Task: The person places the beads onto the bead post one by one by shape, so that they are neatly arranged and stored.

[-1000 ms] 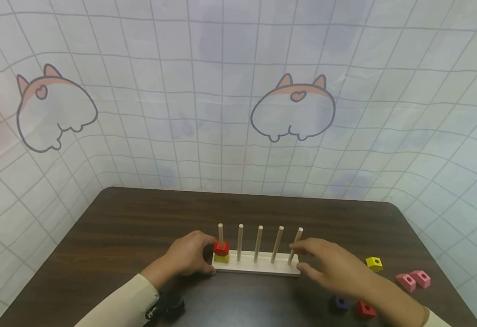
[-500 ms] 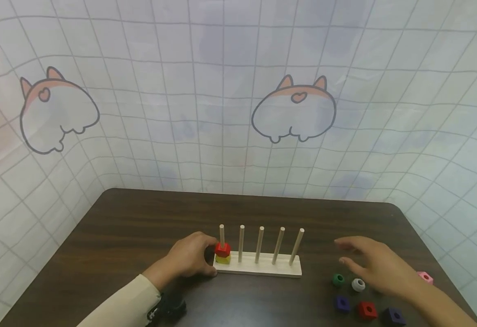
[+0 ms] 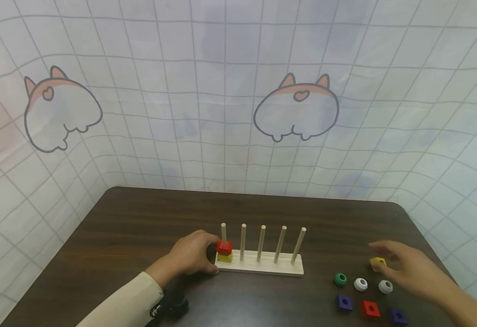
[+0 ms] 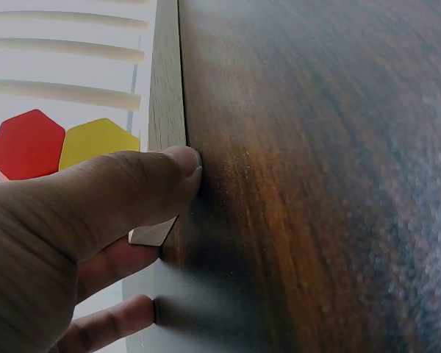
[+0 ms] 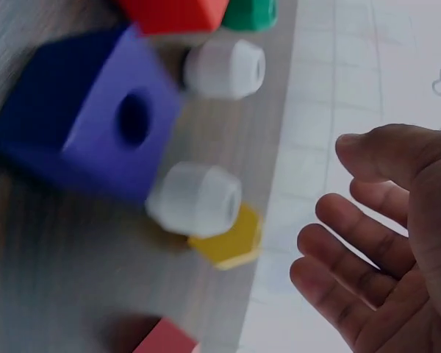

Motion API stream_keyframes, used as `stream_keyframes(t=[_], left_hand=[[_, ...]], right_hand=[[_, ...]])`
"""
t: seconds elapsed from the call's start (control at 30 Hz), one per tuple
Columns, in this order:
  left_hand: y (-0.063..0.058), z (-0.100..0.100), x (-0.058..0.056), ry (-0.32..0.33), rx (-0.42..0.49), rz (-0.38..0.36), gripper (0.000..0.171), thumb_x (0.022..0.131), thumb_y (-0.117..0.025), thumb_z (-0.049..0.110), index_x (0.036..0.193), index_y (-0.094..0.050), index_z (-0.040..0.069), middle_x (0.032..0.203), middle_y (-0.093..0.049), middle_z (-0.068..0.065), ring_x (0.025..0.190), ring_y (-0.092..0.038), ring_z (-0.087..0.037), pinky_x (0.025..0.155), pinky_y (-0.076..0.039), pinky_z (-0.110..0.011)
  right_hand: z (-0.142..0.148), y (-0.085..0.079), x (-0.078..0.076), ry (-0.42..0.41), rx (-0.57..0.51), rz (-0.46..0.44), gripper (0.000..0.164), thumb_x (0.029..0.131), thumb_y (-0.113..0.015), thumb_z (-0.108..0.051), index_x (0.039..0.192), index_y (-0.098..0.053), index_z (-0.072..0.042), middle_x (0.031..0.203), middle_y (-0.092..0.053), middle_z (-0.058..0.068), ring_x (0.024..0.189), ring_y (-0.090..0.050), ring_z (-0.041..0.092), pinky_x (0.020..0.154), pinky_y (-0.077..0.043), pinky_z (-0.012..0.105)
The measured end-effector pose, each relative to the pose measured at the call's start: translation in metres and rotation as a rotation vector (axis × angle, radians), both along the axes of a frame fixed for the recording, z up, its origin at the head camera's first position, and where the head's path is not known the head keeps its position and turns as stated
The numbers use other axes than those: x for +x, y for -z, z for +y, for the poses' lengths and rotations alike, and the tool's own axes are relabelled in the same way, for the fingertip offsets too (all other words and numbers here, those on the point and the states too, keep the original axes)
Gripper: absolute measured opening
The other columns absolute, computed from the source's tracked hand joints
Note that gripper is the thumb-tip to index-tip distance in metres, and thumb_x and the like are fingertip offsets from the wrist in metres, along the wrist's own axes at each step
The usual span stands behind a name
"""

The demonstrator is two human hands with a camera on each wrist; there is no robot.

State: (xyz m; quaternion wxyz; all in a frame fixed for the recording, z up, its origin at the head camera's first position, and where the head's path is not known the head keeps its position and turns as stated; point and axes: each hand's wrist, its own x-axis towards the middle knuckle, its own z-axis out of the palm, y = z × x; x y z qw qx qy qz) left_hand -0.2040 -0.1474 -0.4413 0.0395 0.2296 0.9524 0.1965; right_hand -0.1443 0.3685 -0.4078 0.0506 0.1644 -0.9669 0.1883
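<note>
My left hand (image 3: 193, 255) grips the left end of a wooden peg stand (image 3: 263, 268) with several upright pegs. In the left wrist view its thumb (image 4: 132, 184) presses along the base's edge while fingers curl at the end. On the leftmost peg, a red bead (image 3: 224, 248) sits above a yellow bead (image 3: 225, 258). Out to the right, my right hand (image 3: 415, 272) is spread around a yellow block (image 3: 379, 261) with a hole, partly hidden by the thumb in the head view. The right wrist view shows loosely bent fingers (image 5: 345, 257) with nothing held.
A green bead (image 3: 340, 279) and two white beads (image 3: 361, 284) lie in a row before the right hand. Nearer are two purple blocks (image 3: 344, 303) with a red block (image 3: 371, 309) between them. A patterned sheet (image 3: 238, 91) hangs behind the dark table (image 3: 156, 213).
My right hand has moved from the rightmost peg across to the yellow block, uncovering the beads and blocks there. My left hand keeps its hold on the stand.
</note>
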Motion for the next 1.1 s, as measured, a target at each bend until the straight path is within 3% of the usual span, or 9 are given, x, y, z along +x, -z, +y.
stream_keyframes(t=[0.27, 0.47, 0.77, 0.9, 1.1], left_hand=[[-0.001, 0.000, 0.000, -0.003, -0.009, -0.005, 0.052, 0.059, -0.097, 0.036, 0.104, -0.073, 0.025, 0.102, -0.068, 0.002, 0.104, -0.063, -0.022, 0.078, -0.053, -0.051], [-0.001, 0.001, -0.001, 0.002, -0.011, -0.007, 0.052, 0.060, -0.097, 0.036, 0.104, -0.073, 0.024, 0.101, -0.068, 0.002, 0.103, -0.063, -0.022, 0.078, -0.053, -0.052], [-0.001, 0.001, -0.001, -0.005, -0.022, -0.014, 0.053, 0.061, -0.096, 0.036, 0.106, -0.073, 0.024, 0.104, -0.069, 0.002, 0.107, -0.063, -0.023, 0.080, -0.053, -0.053], [-0.001, 0.001, -0.001, -0.006, -0.025, -0.016, 0.052, 0.061, -0.096, 0.036, 0.106, -0.073, 0.024, 0.103, -0.068, 0.003, 0.107, -0.063, -0.022, 0.079, -0.053, -0.053], [0.000, 0.000, -0.002, -0.005, -0.021, -0.015, 0.052, 0.061, -0.096, 0.037, 0.106, -0.073, 0.025, 0.102, -0.068, 0.004, 0.105, -0.062, -0.021, 0.079, -0.053, -0.052]], right_hand=[[0.016, 0.012, -0.003, 0.033, 0.041, -0.068, 0.047, 0.083, -0.085, -0.026, 0.122, -0.069, -0.005, 0.115, -0.071, 0.014, 0.099, -0.068, 0.037, 0.080, -0.054, 0.058], [0.020, 0.018, -0.006, 0.024, 0.074, -0.063, 0.044, 0.079, -0.088, -0.020, 0.117, -0.071, -0.007, 0.109, -0.072, 0.007, 0.096, -0.067, 0.032, 0.080, -0.055, 0.054], [0.022, 0.023, -0.016, 0.016, 0.070, -0.089, 0.036, 0.080, -0.085, -0.014, 0.112, -0.071, -0.008, 0.104, -0.073, 0.007, 0.095, -0.068, 0.035, 0.079, -0.054, 0.058], [0.020, 0.022, -0.019, 0.022, 0.083, -0.134, 0.032, 0.083, -0.083, -0.017, 0.111, -0.071, -0.010, 0.101, -0.072, 0.001, 0.093, -0.068, 0.031, 0.078, -0.055, 0.055], [0.008, 0.017, -0.022, 0.013, 0.052, -0.129, 0.031, 0.086, -0.082, -0.021, 0.113, -0.071, -0.011, 0.102, -0.073, 0.001, 0.094, -0.069, 0.030, 0.078, -0.055, 0.055]])
